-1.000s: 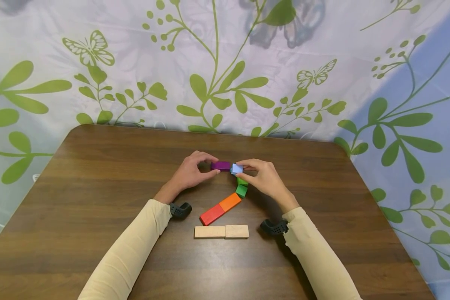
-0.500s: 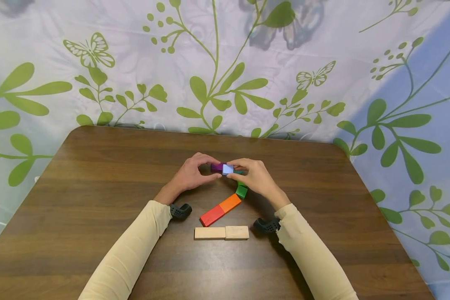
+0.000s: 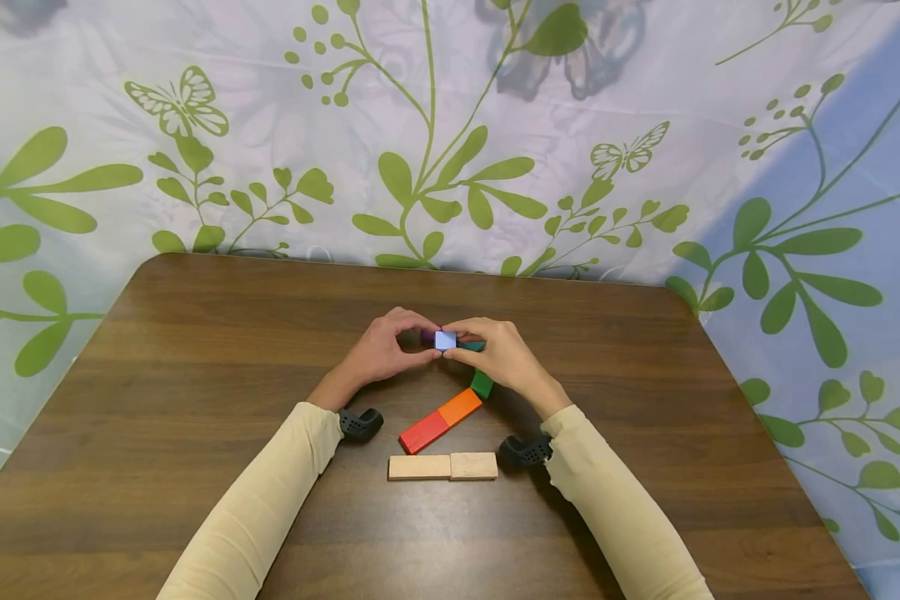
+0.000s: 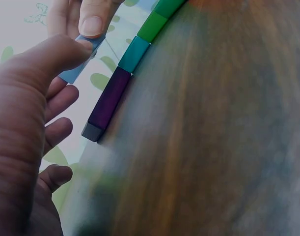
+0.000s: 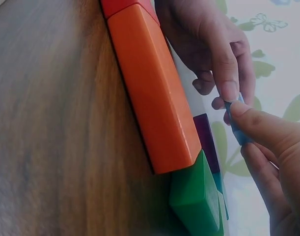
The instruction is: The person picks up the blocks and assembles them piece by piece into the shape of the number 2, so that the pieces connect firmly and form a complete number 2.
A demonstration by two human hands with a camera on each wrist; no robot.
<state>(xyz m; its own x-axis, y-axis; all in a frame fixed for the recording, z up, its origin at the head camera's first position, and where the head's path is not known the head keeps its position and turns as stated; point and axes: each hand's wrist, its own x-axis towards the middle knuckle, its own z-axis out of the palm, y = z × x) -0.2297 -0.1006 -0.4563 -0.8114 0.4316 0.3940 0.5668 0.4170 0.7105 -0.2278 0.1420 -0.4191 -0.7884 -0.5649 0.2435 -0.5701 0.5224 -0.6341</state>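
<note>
Both hands meet at a light blue block (image 3: pixel 445 340), raised over the purple block in the head view. My left hand (image 3: pixel 382 342) pinches its left side between thumb and fingers. On the other side, my right hand (image 3: pixel 506 350) pinches it too; the two thumbs nearly touch in the right wrist view. Below lies a long purple block (image 4: pixel 109 101), mostly hidden from the head view. It stands end to end with a teal block (image 4: pixel 134 55), which a light green block (image 4: pixel 152 26) follows. A darker green block (image 5: pixel 196 196) sits against the orange block (image 5: pixel 150 93).
A red block (image 3: pixel 425 432) joins the orange one, continuing the curved row. Nearer the body, two plain wooden blocks (image 3: pixel 419 467) lie end to end on the brown table (image 3: pixel 270 308). A patterned cloth (image 3: pixel 450 125) hangs behind the far edge.
My right hand has carried the light blue block leftward, from the purple block's right end to over it. My left hand, earlier at the purple block, now grips the blue one.
</note>
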